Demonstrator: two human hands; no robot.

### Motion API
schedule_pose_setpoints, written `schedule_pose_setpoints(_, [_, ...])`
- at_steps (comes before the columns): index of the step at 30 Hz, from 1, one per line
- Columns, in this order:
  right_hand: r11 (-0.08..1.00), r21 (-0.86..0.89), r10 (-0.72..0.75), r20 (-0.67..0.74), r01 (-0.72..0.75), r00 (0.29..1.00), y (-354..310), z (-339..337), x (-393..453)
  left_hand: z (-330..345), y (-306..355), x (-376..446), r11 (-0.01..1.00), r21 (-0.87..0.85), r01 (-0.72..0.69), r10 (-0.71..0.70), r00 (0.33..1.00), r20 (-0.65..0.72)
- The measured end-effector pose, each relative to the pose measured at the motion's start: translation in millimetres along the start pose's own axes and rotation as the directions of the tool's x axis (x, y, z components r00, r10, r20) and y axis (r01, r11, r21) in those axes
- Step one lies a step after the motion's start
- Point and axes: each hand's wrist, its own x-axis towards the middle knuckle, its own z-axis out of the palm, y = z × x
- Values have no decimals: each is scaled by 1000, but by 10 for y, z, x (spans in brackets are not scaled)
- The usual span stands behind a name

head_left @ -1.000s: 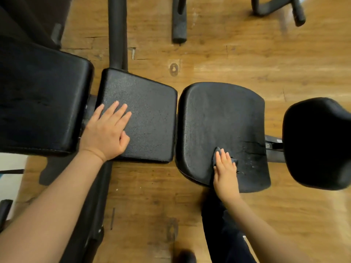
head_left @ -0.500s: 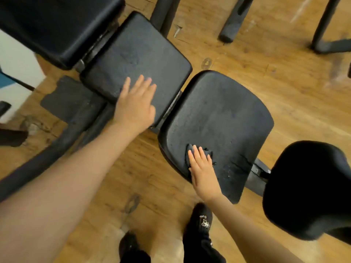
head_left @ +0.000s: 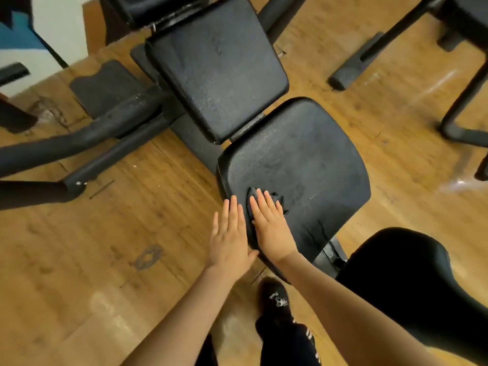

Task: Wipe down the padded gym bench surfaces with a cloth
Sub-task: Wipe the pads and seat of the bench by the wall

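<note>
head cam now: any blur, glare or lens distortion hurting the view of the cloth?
Head view: wide-angle bend curves the frame tubes at the edges; mild motion blur softens the corners; glare streaks on the wooden floor at right, faint sheen on the seat pad. The dark cloth barely separates from the black pad, mostly hidden under the right hand; the left hand is sharp.

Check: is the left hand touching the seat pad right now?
Cannot tell. In the head view the left hand lies flat beside the right hand, its fingertips at the seat pad edge; the single overhead angle shows neither contact nor gap plainly.
</note>
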Motion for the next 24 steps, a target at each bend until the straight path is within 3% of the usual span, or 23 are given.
schedule_pose_setpoints(2, [990, -61, -132, -13, 131, 991, 95, -17, 1, 63, 84, 23, 998, -28, 62, -62, 998, -9])
schedule_pose_setpoints(5, [896, -205, -389, 64, 394, 919, 425, -25, 75, 155, 248, 79, 985, -40, 168, -170, 985, -27])
schedule_pose_setpoints(9, [590, -323, -708, 235, 740, 666, 951, -171, 279, 262, 594, 201, 927, -115, 357, -360, 933, -7])
schedule_pose_setpoints(11, [508, -395, -717, 300, 766, 630, 1291, -315, 409, 292, 714, 277, 886, -161, 435, -444, 896, -20])
schedule_pose_setpoints(15, [551, -492, -638, 272, 674, 721, 2247, -670, 652, 343, 771, 312, 855, -156, 495, -505, 862, -30])
schedule_pose_setpoints(18, [648, -490, -537, 250, 583, 806, 2753, -911, 735, 350, 778, 313, 844, -153, 514, -525, 850, -42])
schedule_pose_setpoints(22, [822, -359, -440, 90, 441, 893, 2679, -823, 648, 353, 888, 282, 831, -145, 537, -549, 833, -63])
schedule_pose_setpoints(24, [948, -206, -252, -28, 241, 967, 2409, -684, 485, 436, 975, 216, 832, -143, 537, -551, 829, -94])
